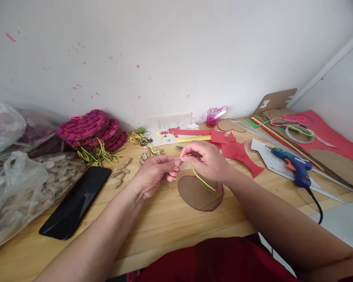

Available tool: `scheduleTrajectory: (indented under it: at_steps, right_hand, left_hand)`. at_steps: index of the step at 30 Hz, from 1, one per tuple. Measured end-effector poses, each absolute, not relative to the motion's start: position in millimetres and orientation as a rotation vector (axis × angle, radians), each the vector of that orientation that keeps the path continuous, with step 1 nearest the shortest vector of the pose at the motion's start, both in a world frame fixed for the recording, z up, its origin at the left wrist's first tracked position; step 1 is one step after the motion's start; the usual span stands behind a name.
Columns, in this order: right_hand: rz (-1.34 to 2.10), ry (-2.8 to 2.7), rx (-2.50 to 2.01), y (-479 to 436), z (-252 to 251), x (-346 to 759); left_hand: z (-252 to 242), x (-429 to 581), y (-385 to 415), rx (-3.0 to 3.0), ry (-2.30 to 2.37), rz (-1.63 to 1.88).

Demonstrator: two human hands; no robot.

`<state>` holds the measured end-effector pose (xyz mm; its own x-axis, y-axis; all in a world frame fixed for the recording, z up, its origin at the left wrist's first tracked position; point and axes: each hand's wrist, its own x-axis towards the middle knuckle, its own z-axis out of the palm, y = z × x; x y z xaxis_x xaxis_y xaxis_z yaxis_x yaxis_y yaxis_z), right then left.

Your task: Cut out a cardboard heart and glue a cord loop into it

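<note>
Pinching far-left of round brown cardboard disc (198, 199)
Right hand (207, 158) pinches thin yellow-green cord (204, 181); left hand (157, 170), fingertips pressed together.

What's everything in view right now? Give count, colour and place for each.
Table: one, light wood, foreground
Wall: one, white with pink splatters, back
Plastic bags: at least two, translucent, far left
Phone: one, black, left
Peanuts: several loose, tan, right of phone
Knobbly discs: stacked, count unclear, magenta, behind phone
Yarn ends: many, yellow-green, below discs
Star confetti: many, mixed colours, centre back
Cup: one, pink, near wall
Paper pieces: several, red, right of centre
Cardboard cutouts: at least three, brown, centre to right
Glue gun: one, blue, right
String: one, yellow-green, centre
Clothing: dark red, bottom
Left hand: one, centre
Right hand: one, centre, fingers pinched
</note>
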<state>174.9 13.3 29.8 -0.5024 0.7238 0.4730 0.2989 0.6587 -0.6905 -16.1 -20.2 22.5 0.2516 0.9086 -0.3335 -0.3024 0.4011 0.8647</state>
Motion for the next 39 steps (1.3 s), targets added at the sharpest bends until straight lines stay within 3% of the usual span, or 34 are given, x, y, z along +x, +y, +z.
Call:
scheduleTrajectory:
  at_steps: [9, 16, 29, 39]
  right_hand:
    - [0.699, -1.739, -1.054, 16.1, 30.3, 174.4]
    - [1.146, -1.913, -0.984, 3.1, 22.4, 164.6]
    - [1.459, -1.655, -0.927, -4.5, 9.0, 144.4]
    - [1.4, -1.765, -0.98, -7.2, 13.3, 144.8]
  left_hand:
    - [23.5, -16.8, -18.5, 0.663, 0.966, 1.126]
    - [23.8, -15.0, -17.2, 0.6, 0.928, 1.297]
    - [19.3, -6.5, -21.6, 0.571, 0.885, 1.292]
    - [22.9, -3.8, -22.6, 0.539, 0.905, 1.287]
